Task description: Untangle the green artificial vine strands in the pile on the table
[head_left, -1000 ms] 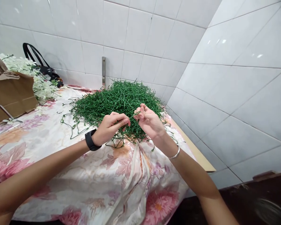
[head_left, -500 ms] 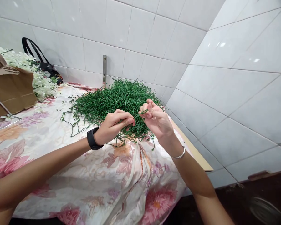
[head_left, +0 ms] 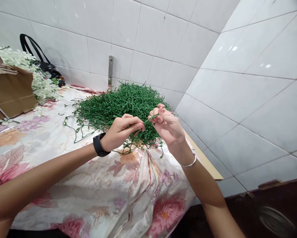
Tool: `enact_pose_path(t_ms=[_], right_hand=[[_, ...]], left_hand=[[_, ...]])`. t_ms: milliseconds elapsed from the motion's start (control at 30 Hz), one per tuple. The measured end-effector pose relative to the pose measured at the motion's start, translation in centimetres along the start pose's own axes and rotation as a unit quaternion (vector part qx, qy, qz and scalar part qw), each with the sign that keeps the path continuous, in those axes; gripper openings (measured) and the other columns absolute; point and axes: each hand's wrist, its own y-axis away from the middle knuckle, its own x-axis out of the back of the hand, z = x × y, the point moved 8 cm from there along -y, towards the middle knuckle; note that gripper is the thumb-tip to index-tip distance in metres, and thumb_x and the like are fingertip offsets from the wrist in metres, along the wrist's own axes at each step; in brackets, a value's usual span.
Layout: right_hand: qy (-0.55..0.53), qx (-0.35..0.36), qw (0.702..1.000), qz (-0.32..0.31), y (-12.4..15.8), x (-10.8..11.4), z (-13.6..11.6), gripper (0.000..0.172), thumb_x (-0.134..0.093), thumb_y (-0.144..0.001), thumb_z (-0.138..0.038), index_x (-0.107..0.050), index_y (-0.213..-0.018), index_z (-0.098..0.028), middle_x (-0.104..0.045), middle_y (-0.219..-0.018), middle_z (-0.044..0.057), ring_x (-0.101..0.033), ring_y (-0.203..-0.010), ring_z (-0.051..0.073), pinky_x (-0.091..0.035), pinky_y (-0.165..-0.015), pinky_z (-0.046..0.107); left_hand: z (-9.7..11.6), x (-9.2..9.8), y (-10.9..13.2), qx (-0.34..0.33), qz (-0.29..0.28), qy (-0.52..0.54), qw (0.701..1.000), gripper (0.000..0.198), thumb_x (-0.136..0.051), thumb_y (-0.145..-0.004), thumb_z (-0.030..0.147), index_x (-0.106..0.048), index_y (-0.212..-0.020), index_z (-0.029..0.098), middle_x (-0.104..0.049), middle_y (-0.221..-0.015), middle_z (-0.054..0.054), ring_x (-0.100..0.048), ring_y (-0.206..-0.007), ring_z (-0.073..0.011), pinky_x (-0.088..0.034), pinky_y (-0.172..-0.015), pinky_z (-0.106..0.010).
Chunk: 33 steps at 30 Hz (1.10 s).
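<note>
A thin green artificial stem (head_left: 153, 116) runs between my two hands, just in front of a heap of the same stems (head_left: 123, 102). My left hand (head_left: 122, 130), with a black band on the wrist, is closed with thumb and fingers pinched on the stem's left part. Raised slightly higher, my right hand (head_left: 168, 125) is closed on the other part, its fingers curled and palm turned up. A silver bangle circles the right wrist. The exact grip points are partly hidden by the fingers.
A flowered cloth (head_left: 89, 195) covers the table. At the left stand a brown cardboard box (head_left: 12, 92), white artificial flowers (head_left: 43, 86) and a black bag (head_left: 49, 69). A metal bracket (head_left: 110, 71) is on the tiled wall (head_left: 148, 36). A board edge (head_left: 205, 158) shows at right.
Both hands keep their hold on the stem and have shifted very slightly to the right. The view has tilted a little; the heap looks the same.
</note>
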Motion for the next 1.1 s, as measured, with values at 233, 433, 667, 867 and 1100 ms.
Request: enact_pose_path(t_ms=[233,433,667,867,1100], right_hand=[[0.056,0.027,0.998,0.002,-0.2,-0.3,0.3,0.017,-0.052,-0.069,-0.010,-0.039,-0.072,-0.021,-0.028,-0.054,-0.005,-0.030,-0.052,0.009,-0.031,-0.054,0.024],[0.101,0.257,0.948,0.157,0.2,9.0,-10.5,0.027,-0.032,-0.073,0.001,-0.031,-0.057,-0.021,-0.025,-0.051,-0.005,-0.029,-0.045,0.006,-0.032,-0.054,0.023],[0.105,0.300,0.920,0.230,0.2,15.4,-10.8,0.021,-0.051,-0.067,-0.006,-0.036,-0.067,-0.020,-0.033,-0.056,-0.007,-0.033,-0.046,0.005,-0.033,-0.050,0.021],[0.189,0.271,0.922,0.204,-0.5,12.8,-7.2,0.020,-0.055,-0.075,-0.021,-0.038,-0.085,-0.024,-0.039,-0.065,-0.005,-0.046,-0.060,0.006,-0.037,-0.057,0.020],[0.269,0.241,0.919,0.160,-0.4,10.9,-4.3,0.015,-0.055,-0.078,-0.026,-0.042,-0.085,-0.025,-0.047,-0.064,-0.004,-0.049,-0.064,0.008,-0.037,-0.059,0.021]], left_hand=[[0.5,-0.1,-0.4,-0.013,0.000,-0.014,1.000,0.029,-0.042,-0.086,0.032,-0.060,-0.070,0.017,-0.059,-0.063,-0.001,-0.048,-0.065,-0.0121,-0.037,-0.067,-0.024],[-1.7,0.1,2.6,-0.038,-0.057,-0.082,0.994,0.025,-0.041,-0.085,0.026,-0.057,-0.069,0.017,-0.058,-0.062,0.000,-0.046,-0.060,-0.0112,-0.036,-0.075,-0.027],[-5.5,1.3,3.1,0.054,0.010,-0.096,0.994,0.023,-0.044,-0.084,0.032,-0.061,-0.075,0.020,-0.063,-0.072,-0.001,-0.050,-0.077,-0.0154,-0.037,-0.071,-0.024],[-6.5,0.8,3.4,0.099,0.006,-0.101,0.990,0.023,-0.044,-0.083,0.034,-0.062,-0.078,0.020,-0.064,-0.073,-0.001,-0.053,-0.078,-0.0162,-0.037,-0.074,-0.026],[-6.0,0.7,3.4,0.097,0.007,-0.107,0.990,0.023,-0.043,-0.084,0.034,-0.061,-0.079,0.020,-0.063,-0.071,-0.001,-0.053,-0.075,-0.0158,-0.035,-0.075,-0.027]])
